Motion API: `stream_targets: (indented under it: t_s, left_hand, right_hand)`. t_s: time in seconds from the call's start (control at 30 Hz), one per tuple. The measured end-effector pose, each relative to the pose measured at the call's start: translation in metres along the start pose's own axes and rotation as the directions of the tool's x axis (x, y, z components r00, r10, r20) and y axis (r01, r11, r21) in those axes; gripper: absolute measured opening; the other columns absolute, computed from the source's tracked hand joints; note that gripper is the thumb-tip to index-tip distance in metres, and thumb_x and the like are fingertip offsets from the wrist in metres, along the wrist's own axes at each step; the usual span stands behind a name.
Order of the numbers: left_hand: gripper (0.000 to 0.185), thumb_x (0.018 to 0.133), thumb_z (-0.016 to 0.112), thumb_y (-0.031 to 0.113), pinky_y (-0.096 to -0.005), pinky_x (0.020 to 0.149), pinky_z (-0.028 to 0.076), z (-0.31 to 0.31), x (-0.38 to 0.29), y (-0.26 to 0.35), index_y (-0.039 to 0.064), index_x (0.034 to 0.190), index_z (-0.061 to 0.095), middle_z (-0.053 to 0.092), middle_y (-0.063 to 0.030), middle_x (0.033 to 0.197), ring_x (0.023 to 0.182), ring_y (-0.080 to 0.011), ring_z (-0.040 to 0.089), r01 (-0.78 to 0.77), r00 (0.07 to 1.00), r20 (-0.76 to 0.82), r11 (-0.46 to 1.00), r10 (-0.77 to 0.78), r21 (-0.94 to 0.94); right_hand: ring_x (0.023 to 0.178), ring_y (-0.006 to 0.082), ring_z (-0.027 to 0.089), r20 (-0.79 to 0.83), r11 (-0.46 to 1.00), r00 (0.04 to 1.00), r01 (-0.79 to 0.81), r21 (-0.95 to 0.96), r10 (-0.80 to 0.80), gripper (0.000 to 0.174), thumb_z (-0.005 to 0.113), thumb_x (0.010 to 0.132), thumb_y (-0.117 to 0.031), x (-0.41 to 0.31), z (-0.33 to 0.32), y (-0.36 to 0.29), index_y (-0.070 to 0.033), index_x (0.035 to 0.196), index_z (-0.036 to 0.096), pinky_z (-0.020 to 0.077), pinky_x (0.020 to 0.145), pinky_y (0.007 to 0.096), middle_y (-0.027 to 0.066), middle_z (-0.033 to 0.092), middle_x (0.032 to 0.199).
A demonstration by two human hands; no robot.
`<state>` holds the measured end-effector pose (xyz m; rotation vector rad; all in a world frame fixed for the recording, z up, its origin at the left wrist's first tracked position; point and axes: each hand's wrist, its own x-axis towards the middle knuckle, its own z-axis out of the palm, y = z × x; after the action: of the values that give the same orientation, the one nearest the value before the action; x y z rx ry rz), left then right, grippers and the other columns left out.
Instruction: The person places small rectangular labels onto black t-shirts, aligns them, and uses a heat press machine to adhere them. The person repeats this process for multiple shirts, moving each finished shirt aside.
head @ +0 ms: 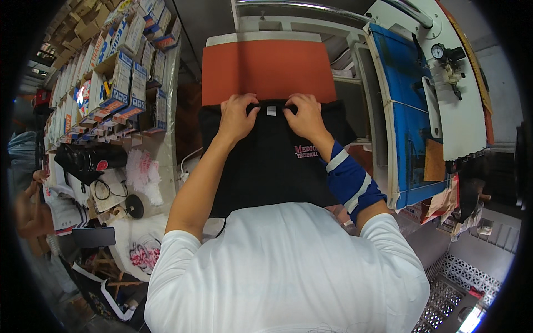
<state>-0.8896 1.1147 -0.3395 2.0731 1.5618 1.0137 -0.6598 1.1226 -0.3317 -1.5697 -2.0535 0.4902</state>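
A black T-shirt (258, 166) lies spread over an orange platen (268, 66), whose far part shows beyond the collar. My left hand (238, 116) pinches the collar on its left side between thumb and fingers. Opposite it, my right hand (307, 116) grips the collar's right side in the same way. Between the two hands sits a small white neck label (271, 110). Pink and white lettering (306, 151) marks the shirt's chest, partly covered by my right forearm. A blue sleeve with pale stripes (354, 183) wraps that forearm.
Right of the platen stands a blue framed panel (404, 125) beside a white machine body with a pressure gauge (437, 51). A chrome bar (308, 5) crosses behind. Stacked cardboard boxes (112, 83) fill the left side. Another person's arm (33, 208) shows at far left.
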Motion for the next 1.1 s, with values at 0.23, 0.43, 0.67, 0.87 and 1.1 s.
stream_targets:
  t_s: [0.23,0.43,0.67,0.87,1.1]
  left_hand:
    - [0.016,0.087,0.077,0.017,-0.0464,0.090,0.045,-0.001,0.022,-0.005,0.009,0.100,0.072,0.073,-0.0092,0.105,0.108,-0.0327,0.064,-0.016,0.998,0.055,0.991,0.009,0.130]
    - [0.023,0.086,0.080,0.023,-0.0479,0.083,0.049,0.001,0.069,-0.018,0.007,0.101,0.076,0.073,-0.0111,0.100,0.098,-0.0335,0.069,0.034,0.994,0.088,0.962,-0.060,0.271]
    - [0.024,0.086,0.080,0.021,-0.0471,0.090,0.053,0.000,0.069,-0.028,0.008,0.105,0.075,0.072,-0.0166,0.103,0.100,-0.0376,0.068,-0.027,0.981,0.194,0.999,0.023,0.020]
    - [0.022,0.088,0.079,0.021,-0.0485,0.085,0.054,-0.005,0.071,-0.020,0.008,0.105,0.075,0.071,-0.0192,0.095,0.094,-0.0389,0.069,0.139,0.950,0.282,0.990,-0.133,-0.003]
    - [0.023,0.088,0.078,0.024,-0.0479,0.080,0.054,0.002,0.066,-0.019,0.008,0.105,0.075,0.072,-0.0186,0.083,0.085,-0.0385,0.070,0.118,0.973,0.194,0.992,-0.123,0.039]
  right_hand:
    - [0.117,0.0340,0.061,0.034,0.998,0.999,-0.019,-0.062,0.021,0.020,0.074,0.087,-0.025,0.016,-0.004,-0.001,-0.009,0.099,0.074,0.0451,0.096,0.0501,0.0097,0.072,0.113]
    - [0.109,0.0340,0.064,0.017,0.978,1.000,0.004,-0.209,-0.001,0.021,0.074,0.089,-0.026,0.065,0.001,0.016,-0.010,0.103,0.076,0.0474,0.090,0.0525,0.0111,0.072,0.106]
    - [0.109,0.0345,0.064,0.058,0.993,0.998,0.034,-0.109,-0.028,0.020,0.075,0.089,-0.023,0.060,-0.002,0.013,-0.011,0.104,0.076,0.0468,0.095,0.0508,0.0100,0.074,0.108]
    - [0.104,0.0365,0.067,0.070,0.999,0.998,0.001,-0.042,0.002,0.018,0.074,0.089,-0.020,0.060,0.000,0.013,-0.010,0.104,0.076,0.0472,0.094,0.0501,0.0127,0.075,0.103]
    - [0.098,0.0405,0.069,0.013,1.000,1.000,-0.005,0.013,0.005,0.021,0.074,0.087,-0.016,0.060,0.002,0.011,-0.007,0.106,0.074,0.0517,0.089,0.0484,0.0168,0.075,0.098]
